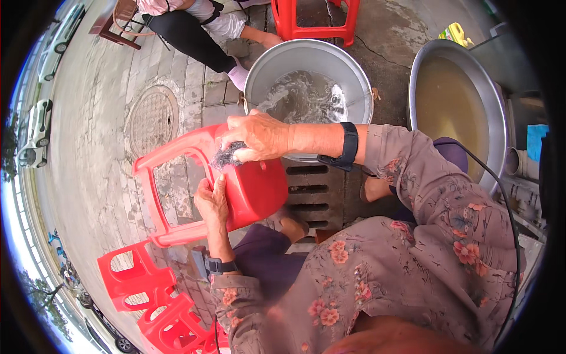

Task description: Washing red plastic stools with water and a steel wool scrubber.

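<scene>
Head view: red stool, smooth plastic, tilted sideways beneath left hand and right hand.
Left grip: fingers and thumb hold the stool near its seat edge, apparently to steady it.
Right grip: fingers curl around a dark, wiry scrubber against the stool, seemingly bunched for firm pressure.
Round tub: metal, holding water, just beyond the right hand, probably for easy reach.
Oval basin: metal, murky brown water, well right of that hand.
Spare stools: red plastic, cut-out openings, below-left of the left hand.
</scene>
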A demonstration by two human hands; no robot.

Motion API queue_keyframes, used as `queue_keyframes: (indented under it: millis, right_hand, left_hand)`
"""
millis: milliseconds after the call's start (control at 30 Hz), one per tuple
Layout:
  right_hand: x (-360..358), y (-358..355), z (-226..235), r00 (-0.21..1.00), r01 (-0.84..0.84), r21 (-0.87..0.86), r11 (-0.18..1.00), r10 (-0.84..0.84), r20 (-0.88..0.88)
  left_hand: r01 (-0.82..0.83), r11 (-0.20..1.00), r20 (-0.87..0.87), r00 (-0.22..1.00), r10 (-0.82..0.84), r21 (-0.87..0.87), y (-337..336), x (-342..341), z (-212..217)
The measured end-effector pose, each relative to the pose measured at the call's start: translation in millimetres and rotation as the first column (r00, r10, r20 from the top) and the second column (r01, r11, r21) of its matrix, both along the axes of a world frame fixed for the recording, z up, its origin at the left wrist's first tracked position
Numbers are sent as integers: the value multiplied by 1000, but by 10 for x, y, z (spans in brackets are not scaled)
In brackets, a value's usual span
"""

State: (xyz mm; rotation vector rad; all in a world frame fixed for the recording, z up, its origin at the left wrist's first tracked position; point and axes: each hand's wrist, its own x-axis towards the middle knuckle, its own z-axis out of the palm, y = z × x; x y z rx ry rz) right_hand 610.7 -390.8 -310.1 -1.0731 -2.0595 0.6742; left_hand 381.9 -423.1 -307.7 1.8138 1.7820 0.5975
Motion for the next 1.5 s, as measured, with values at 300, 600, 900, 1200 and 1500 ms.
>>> queue_keyframes:
  millis: [300, 600, 900, 1200, 1500]
  right_hand:
    - [-588, 909, -317, 964, 102, -161, 982, -58, 261]
    - [-562, 554, -462, 981, -27, -97, 995, 44, 188]
    - [-218, 740, -215, 978, -42, -28, 999, 47, 203]
    - [1317, 382, -1869, 639, 670, -267, 692, -356, 682]
    - [1046, 369, -1672, 773, -229, -789, 570, -386, -504]
  left_hand:
    - [122, 992, -323, 940, -105, 33, -176, 79, -59]
    - [160, 987, -244, 958, -153, 9, -223, -29, -94]
    - [112, 994, -218, 969, -113, -15, -179, -247, 56]
    - [42, 998, -95, 995, -39, 36, 29, -256, -73]
    - [-20, 999, 32, 999, 19, 40, 64, -99, -112]
